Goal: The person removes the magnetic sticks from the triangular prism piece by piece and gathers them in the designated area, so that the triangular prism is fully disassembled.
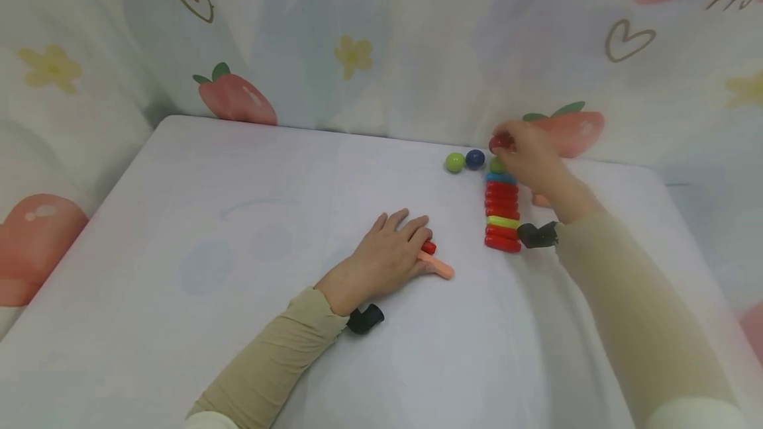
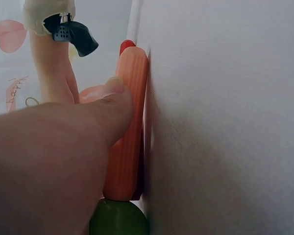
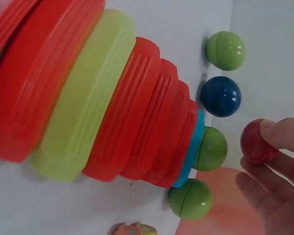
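My right hand (image 1: 533, 157) pinches a red ball (image 3: 257, 142) between thumb and fingers, just past the far end of a row of bars. In that row lie several red bars (image 1: 503, 243), a yellow-green bar (image 1: 503, 222) and a blue bar (image 1: 501, 178). A green ball (image 3: 211, 149) sits against the blue bar. My left hand (image 1: 387, 253) lies palm down with fingers spread over an orange bar (image 1: 440, 266) and a red bar (image 1: 429, 247). Its thumb rests on the orange bar; a dark green ball (image 2: 118, 218) shows below it.
Beside the row's far end stand a green ball (image 1: 455, 162) and a dark blue ball (image 1: 475, 159). Another green ball (image 3: 190, 198) lies on its other side, near an orange piece (image 1: 541, 200). A patterned cloth (image 1: 417, 51) hangs behind the white table (image 1: 268, 171).
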`<state>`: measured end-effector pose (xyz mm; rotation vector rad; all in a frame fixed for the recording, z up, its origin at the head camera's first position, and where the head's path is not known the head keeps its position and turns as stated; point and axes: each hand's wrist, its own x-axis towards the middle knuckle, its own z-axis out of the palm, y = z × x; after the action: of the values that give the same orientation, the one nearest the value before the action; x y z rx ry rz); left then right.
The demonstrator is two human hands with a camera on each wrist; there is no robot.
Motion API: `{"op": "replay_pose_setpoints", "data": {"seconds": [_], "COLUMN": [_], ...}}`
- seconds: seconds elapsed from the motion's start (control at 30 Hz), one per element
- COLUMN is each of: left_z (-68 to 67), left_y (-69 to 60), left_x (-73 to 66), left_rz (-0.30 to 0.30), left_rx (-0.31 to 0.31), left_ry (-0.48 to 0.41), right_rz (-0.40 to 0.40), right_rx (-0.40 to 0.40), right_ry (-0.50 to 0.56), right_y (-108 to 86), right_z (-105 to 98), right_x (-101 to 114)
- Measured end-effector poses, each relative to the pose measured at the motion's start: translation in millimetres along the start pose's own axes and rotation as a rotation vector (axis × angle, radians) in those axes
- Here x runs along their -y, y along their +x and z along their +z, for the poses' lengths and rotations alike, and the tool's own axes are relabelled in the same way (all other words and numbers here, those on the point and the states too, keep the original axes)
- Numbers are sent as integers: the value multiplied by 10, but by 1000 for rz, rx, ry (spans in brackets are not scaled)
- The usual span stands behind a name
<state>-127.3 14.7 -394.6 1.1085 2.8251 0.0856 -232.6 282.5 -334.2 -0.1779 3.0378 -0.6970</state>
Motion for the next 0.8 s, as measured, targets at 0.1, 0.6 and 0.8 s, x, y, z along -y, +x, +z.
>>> {"op": "replay_pose_setpoints", "data": {"seconds": [0.1,0.6,0.8], "left_z": [-4,-11,-16], "left_y": [2,-6,-4], "left_x": [-4,0,-2], "left_rz": [-4,-8,-8], "left_rx": [16,25,31], "left_ry": [21,32,42], "right_rz": [41,123,151], "right_rx": [19,49,61], "right_ry": [9,18,19], "right_y": [76,200,199], "right_z": [27,202,212], "right_x": [-4,-114,-161]}}
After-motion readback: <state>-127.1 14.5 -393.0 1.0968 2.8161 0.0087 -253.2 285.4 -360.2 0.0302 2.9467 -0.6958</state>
